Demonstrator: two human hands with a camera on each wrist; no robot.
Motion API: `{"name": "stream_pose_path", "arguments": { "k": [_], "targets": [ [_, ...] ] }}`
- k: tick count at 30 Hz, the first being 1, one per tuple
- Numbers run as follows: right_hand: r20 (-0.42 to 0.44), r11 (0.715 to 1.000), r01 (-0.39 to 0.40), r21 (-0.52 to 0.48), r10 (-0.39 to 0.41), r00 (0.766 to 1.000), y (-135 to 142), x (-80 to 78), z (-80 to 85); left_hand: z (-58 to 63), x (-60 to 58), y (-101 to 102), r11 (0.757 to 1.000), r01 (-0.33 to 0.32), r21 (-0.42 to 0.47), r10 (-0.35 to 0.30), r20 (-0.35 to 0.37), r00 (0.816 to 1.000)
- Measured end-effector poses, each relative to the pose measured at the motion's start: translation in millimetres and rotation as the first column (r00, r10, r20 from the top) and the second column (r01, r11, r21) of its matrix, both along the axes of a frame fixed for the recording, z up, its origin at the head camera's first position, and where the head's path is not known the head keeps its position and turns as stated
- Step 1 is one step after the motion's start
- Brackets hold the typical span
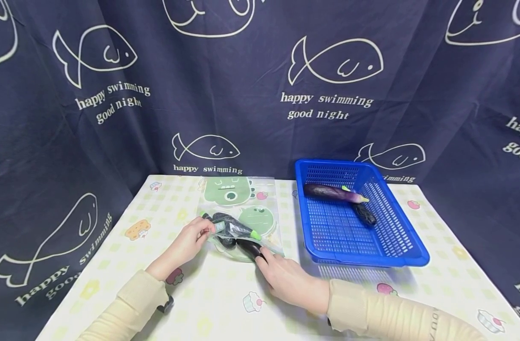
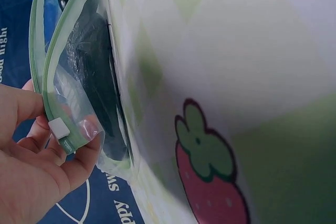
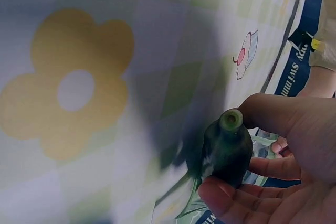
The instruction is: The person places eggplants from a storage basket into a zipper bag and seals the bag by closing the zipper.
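Though apart, left hand (image 1: pixel 188 244) in pinch grip on bag (image 1: pixel 257 220), right hand (image 1: pixel 290 280) round eggplant (image 3: pixel 228 153)

Bright head view, dimmer wrist views, soft shadow across the patterned tabletop (image 3: pixel 157 40)

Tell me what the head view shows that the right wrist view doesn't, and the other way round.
Only the head view: the purple eggplant lying in the blue basket.

Only the right wrist view: the green stem end of the dark eggplant, facing the camera.

Both: the right hand holding that dark eggplant, plus the left hand and clear zip bag, only partly seen in the wrist view.
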State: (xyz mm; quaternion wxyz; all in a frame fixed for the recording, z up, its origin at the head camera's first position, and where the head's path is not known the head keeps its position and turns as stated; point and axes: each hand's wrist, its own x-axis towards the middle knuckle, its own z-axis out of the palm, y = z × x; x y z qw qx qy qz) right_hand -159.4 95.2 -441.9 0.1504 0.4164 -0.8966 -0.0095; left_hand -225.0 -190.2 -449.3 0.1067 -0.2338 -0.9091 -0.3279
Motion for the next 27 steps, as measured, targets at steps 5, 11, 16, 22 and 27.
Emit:
{"name": "stream_pose_path", "arguments": {
  "k": [5,11,16,22,27],
  "targets": [
    [0.014,1.000,0.015,0.019,-0.015,1.000,-3,-1.6,3.5,0.1,0.0,0,1.000,0.005,0.003,-0.005,-0.005,1.000],
    [0.036,0.998,0.038,0.045,-0.039,0.999,-7,-4.2,7.0,-0.2,-1.2,2,1.000,-0.001,0.006,0.001,-0.008,1.000],
    [0.029,0.998,0.038,0.041,-0.039,0.999,-10,-7.0,7.2,-0.2,-1.4,2,1.000,-0.007,-0.002,0.007,-0.010,1.000],
    [-0.005,1.000,0.028,0.010,-0.028,1.000,-14,-13.5,5.2,-0.1,-1.6,2,1.000,-0.004,0.006,0.004,-0.015,1.000],
    [-0.015,0.999,0.033,0.011,-0.033,0.999,-18,-18.0,5.5,-0.1,-1.8,4,1.000,0.000,0.011,0.000,-0.017,1.000]
  ]
}}
